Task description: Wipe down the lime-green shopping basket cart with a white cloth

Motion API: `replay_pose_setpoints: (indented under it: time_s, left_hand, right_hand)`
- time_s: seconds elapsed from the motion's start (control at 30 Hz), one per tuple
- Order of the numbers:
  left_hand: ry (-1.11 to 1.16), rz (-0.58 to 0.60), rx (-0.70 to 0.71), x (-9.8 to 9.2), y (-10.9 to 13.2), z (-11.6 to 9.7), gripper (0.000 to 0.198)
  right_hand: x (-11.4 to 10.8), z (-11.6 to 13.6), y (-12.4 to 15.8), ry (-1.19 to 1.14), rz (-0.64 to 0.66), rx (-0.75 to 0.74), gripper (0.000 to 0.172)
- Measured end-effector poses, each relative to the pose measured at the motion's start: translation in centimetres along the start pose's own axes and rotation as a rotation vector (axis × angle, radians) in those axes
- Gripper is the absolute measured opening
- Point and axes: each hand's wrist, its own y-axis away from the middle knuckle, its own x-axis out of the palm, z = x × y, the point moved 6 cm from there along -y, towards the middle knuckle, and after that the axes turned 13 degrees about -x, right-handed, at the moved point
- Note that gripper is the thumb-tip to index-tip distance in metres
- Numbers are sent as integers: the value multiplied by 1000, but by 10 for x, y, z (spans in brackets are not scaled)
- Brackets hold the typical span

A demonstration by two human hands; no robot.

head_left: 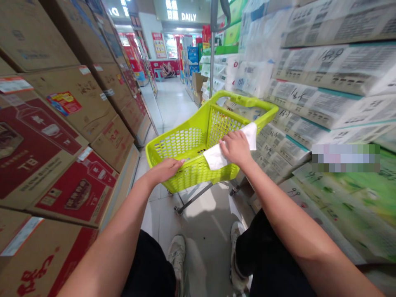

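A lime-green plastic shopping cart [192, 136] with perforated walls stands side-on before me in an aisle. Its long near rim faces me, and its handle is at the right end. My left hand [168, 168] grips that rim toward the left, with the fingertips partly hidden over the edge. Farther right, my right hand [235, 146] is curled over a white cloth [216, 158] and presses it on the rim near the handle. The cloth drapes over the edge on both sides of the hand. Little of the basket's floor shows.
Stacked cardboard cartons [62, 103] line the left side. On the right rise piles of plastic-wrapped packs [315, 99] with handwritten prices, close to the cart handle. A grey metal pole [212, 57] stands behind the cart. The tiled floor [171, 97] runs back between shelves.
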Motion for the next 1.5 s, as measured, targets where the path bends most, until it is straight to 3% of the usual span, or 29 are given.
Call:
replay_pose_setpoints:
  time_s: [0.07,0.1,0.23,0.3,0.37,0.5,0.57,0.63,0.73,0.8,0.9,0.97,1.03,1.1,1.23,1.3,1.37,1.5]
  left_hand:
    - [22,8,-6,2,-2,1,66]
    - [37,20,-6,4,-3,1,66]
    - [114,73,0,6,-5,3,62]
    - [142,83,13,6,-5,4,59]
    - [125,57,4,5,-6,8,57]
    - [74,15,-40,7,-9,14,50]
    - [71,19,-37,9,-11,13,47]
    - [75,10,-26,9,-12,12,45]
    - [119,59,31,8,-11,9,43]
    - [153,105,68,8,-10,7,43]
    - [163,88,62,5,-9,8,43]
    - [157,69,58,5,-9,9,44]
    - [155,73,67,7,-10,9,44]
    - [158,69,66,9,-11,10,44]
    - [162,62,56,8,-12,10,45]
    - [171,91,74,6,-10,8,43]
    - [168,105,79,4,-8,7,41]
    - [146,77,35,4,-9,9,42]
  right_hand:
    - [-4,-14,3,32,-58,68,44]
    - [-3,-8,4,15,-56,59,43]
    - [9,62,4,-162,59,-208,49]
    - [12,83,3,-225,101,-310,52]
    - [12,69,1,-201,103,-253,48]
    - [2,-1,1,9,-51,87,42]
    - [-1,-6,2,47,-116,121,41]
    - [4,21,1,-18,-83,3,42]
    - [14,81,-1,-182,49,-251,54]
    - [16,97,-3,-227,98,-318,60]
    - [14,62,-6,-159,85,-193,56]
    - [8,21,-5,-84,10,-26,55]
    - [2,-5,-1,-26,-85,95,54]
    - [0,2,3,-2,-126,94,53]
    - [13,79,3,-127,8,-187,62]
    - [17,105,3,-207,72,-304,67]
    - [17,97,1,-212,82,-287,62]
    - [6,23,0,-53,-78,21,51]
